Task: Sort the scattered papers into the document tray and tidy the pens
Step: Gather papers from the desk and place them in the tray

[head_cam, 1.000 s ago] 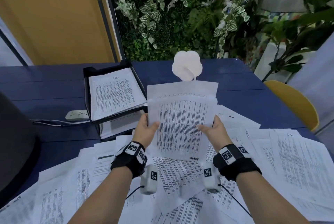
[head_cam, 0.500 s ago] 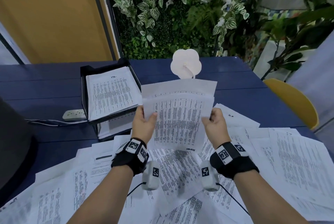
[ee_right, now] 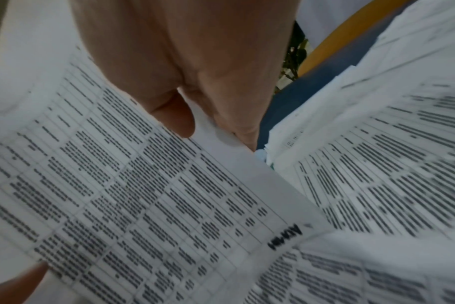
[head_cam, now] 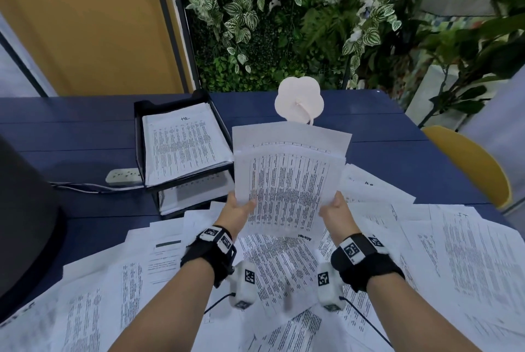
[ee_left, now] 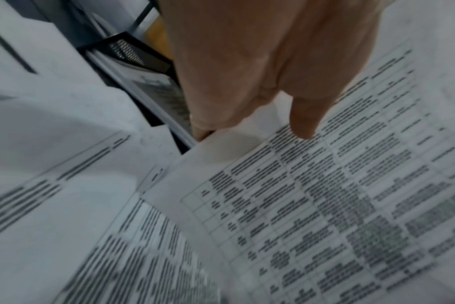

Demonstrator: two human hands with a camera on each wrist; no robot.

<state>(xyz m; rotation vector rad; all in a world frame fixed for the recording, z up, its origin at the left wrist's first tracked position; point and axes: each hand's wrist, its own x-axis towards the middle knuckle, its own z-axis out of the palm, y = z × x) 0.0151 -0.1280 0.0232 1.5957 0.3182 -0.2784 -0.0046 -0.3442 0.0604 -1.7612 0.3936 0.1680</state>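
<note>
I hold a stack of printed sheets upright above the table, text upside down. My left hand pinches its left edge, thumb on the front. My right hand pinches the right edge, thumb on the printed face. The held stack fills both wrist views. A black two-tier document tray stands to the left of the stack, with papers in both tiers. Many loose sheets cover the near table. No pens show.
A white flower-shaped object stands behind the held stack. A power strip with a cable lies left of the tray. A dark rounded object sits at the left edge. A yellow chair is at the right, plants behind the blue table.
Both hands have lifted the stack slightly up and away from me, toward the tray's height. Their hold on the two edges is unchanged.
</note>
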